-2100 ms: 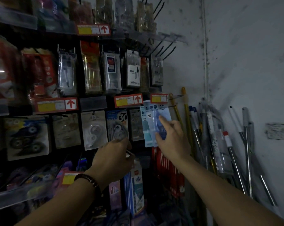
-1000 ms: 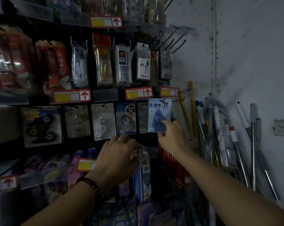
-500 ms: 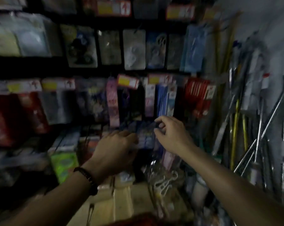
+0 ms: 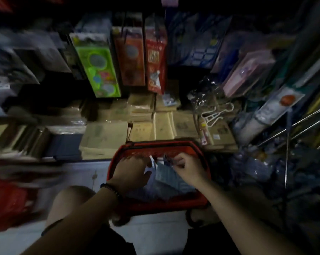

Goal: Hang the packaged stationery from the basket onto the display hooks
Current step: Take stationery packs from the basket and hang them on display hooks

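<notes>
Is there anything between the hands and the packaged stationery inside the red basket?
Nothing visible stands between them. The left hand and the right hand are both inside the red basket, directly on the packaged stationery. The right hand's fingers seem to pinch one pack.

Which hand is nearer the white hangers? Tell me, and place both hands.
Right. The right hand, over the red basket, sits below and left of the white hangers. The left hand is over the same basket, farther left of them.

basket (image 4: 155, 145): on floor (image 4: 93, 173), centre | packets (image 4: 166, 175): inside it | boxes (image 4: 163, 124): behind basket | hanging packs (image 4: 96, 65): above boxes | poles (image 4: 300, 122): right
</notes>
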`<state>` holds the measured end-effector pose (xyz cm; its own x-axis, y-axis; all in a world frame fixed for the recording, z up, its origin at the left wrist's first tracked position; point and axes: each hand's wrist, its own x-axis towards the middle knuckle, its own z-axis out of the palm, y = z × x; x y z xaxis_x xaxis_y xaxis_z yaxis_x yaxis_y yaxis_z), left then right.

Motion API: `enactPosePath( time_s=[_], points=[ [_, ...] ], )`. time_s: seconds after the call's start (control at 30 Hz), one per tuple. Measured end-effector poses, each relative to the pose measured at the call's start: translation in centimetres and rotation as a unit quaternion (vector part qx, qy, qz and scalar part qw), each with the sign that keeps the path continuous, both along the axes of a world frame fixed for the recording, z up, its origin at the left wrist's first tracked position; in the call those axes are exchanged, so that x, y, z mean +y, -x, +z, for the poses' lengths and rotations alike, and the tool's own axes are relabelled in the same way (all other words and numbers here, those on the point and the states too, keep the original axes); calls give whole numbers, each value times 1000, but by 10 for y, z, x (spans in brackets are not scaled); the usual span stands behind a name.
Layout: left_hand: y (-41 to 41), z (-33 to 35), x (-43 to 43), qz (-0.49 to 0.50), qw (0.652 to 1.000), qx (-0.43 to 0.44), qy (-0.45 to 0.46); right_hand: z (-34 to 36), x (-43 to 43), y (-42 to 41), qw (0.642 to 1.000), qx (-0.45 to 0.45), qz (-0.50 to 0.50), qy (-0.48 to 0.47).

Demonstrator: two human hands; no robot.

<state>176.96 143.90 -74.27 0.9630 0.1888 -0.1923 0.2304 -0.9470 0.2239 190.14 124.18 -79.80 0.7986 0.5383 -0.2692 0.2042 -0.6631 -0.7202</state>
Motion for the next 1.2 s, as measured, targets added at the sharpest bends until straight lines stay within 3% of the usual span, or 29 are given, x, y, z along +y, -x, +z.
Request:
enactPosePath(
  time_s=[0.23, 0.37, 0.53, 0.7, 0.83, 0.93, 1.0, 1.1, 1.2],
  points=[
    [-6, -84, -8, 54, 983, 51, 166, -112, -20, 6, 978, 101, -58, 172],
    [-15, -105, -12, 72, 965, 55, 245, -142, -11, 1, 972, 80, -97, 196],
    [-27, -118, -7, 69, 964, 90, 242, -171, -15, 7, 969, 68, -72, 228],
    [-34, -126, -3, 51, 967, 54, 244, -183, -20, 12, 971, 9, -65, 229],
    [-37, -129, -3, 24, 970, 24, 239, -175, -13, 18, 975, -8, -68, 210],
    [-42, -130, -5, 108, 956, 55, 266, -160, -7, 23, 983, -42, -62, 170],
    [-44, -125, -2, 229, 916, 74, 322, -145, -4, 25, 990, -60, -59, 113],
    [-43, -117, 9, 340, 842, -25, 417, -122, -1, 27, 993, -106, -50, -6],
    [-34, -115, 24, 365, 831, -37, 419, -105, -2, 27, 984, -127, -40, -117]
  ],
)
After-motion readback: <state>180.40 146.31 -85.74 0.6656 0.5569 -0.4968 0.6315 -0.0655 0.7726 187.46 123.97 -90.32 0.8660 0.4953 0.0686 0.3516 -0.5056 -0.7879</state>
